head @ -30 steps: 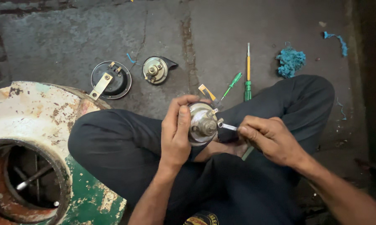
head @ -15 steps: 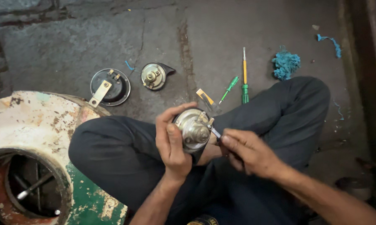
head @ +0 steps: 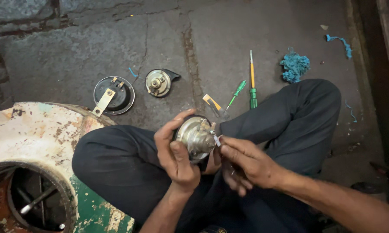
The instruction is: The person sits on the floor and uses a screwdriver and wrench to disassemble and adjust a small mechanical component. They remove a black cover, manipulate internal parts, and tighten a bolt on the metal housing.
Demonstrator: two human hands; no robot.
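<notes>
The person sits cross-legged on a cracked concrete floor (head: 255, 34), dark trousers filling the near middle of the view. The left hand (head: 175, 155) wraps around a round metal horn (head: 196, 137) — thumb across its near side, fingers curled over the far edge — and holds it above the lap, face tilted toward the right. The right hand (head: 246, 162) comes in from the right with its fingertips pinched on a small pale tool tip (head: 216, 139) that touches the horn's right side; the remaining fingers are curled under the palm. What kind of tool it is cannot be told, since the hand hides most of it.

On the floor beyond the knees lie other parts, well apart from the hands: a black round horn (head: 114, 95) with a pale metal bracket to the far left, and just right of it a second metal horn (head: 159, 83) with a dark snout. Further right lie a small orange-and-black piece (head: 213, 102), a short green screwdriver (head: 236, 94) and a longer yellow-and-green screwdriver (head: 252, 82) — the three close together, just past the right knee. A wad of blue-green rag (head: 294, 67) sits at the far right. At the near left stands a rusted white-and-green drum (head: 34, 138) with an open round hole.
</notes>
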